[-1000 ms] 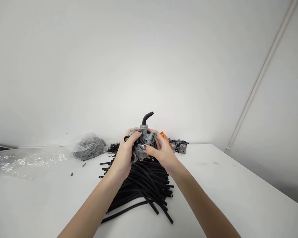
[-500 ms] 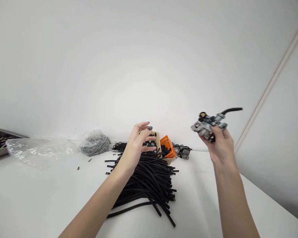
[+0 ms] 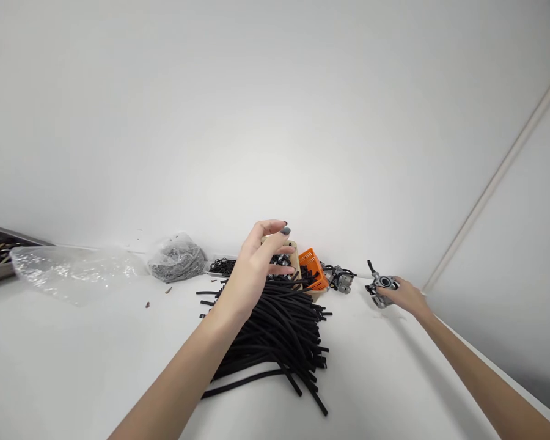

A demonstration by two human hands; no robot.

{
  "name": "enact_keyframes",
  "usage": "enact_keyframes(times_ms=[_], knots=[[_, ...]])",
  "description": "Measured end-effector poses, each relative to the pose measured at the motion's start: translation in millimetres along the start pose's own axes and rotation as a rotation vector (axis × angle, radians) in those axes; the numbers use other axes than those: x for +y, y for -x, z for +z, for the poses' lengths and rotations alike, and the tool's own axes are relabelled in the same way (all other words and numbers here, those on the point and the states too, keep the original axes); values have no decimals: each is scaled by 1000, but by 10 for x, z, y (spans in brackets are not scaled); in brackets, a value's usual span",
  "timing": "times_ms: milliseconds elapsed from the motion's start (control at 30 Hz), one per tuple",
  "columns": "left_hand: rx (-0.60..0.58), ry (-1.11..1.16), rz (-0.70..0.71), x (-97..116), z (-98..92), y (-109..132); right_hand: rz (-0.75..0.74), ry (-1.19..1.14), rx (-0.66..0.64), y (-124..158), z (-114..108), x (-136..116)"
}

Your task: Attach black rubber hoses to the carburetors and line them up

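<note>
- Tubes (image 3: 279, 339), all black, lie heaped in the middle of the table (image 3: 96, 366), probably there so both hands reach them easily.
- Left hand (image 3: 253, 269) hangs over them, fingers curved and spread apart, holding nothing.
- Right hand (image 3: 410, 297) grips the metal part (image 3: 385, 282) from its right side, perhaps to keep its spout (image 3: 371, 267) upward; whether it touches the table, I cannot tell.
- Orange basket (image 3: 319, 272), tilted, stands beside another metal piece (image 3: 343, 281).

Carburetor (image 3: 381, 283) in right fingers (image 3: 393, 295), left fingers (image 3: 270, 245) parted
</note>
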State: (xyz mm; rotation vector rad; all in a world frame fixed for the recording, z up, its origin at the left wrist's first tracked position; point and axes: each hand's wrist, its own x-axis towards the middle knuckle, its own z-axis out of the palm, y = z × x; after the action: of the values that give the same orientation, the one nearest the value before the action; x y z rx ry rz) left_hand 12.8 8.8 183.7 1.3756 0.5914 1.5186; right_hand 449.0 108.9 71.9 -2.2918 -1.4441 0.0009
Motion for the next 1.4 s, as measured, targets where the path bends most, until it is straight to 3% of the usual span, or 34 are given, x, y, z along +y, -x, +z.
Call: enact_keyframes(times_ms=[167, 533, 833, 1100, 1233, 1400], knots=[[0, -22, 3, -2, -9, -9, 6, 78, -44, -275, 258, 103], [44, -127, -27, 49, -21, 10, -115, 23, -74, -710, 712, -116], [45, -163, -43, -5, 9, -14, -186, -53, -80, -781, 747, -3], [81, -161, -61, -2, 70, -35, -234, -61, -97, -525, 622, 176], [58, -178, -72, 8, 65, -30, -190, -25, -64, -483, 569, 155], [49, -197, -52, 9, 23, -41, -73, 1, -12, -623, 649, 109]])
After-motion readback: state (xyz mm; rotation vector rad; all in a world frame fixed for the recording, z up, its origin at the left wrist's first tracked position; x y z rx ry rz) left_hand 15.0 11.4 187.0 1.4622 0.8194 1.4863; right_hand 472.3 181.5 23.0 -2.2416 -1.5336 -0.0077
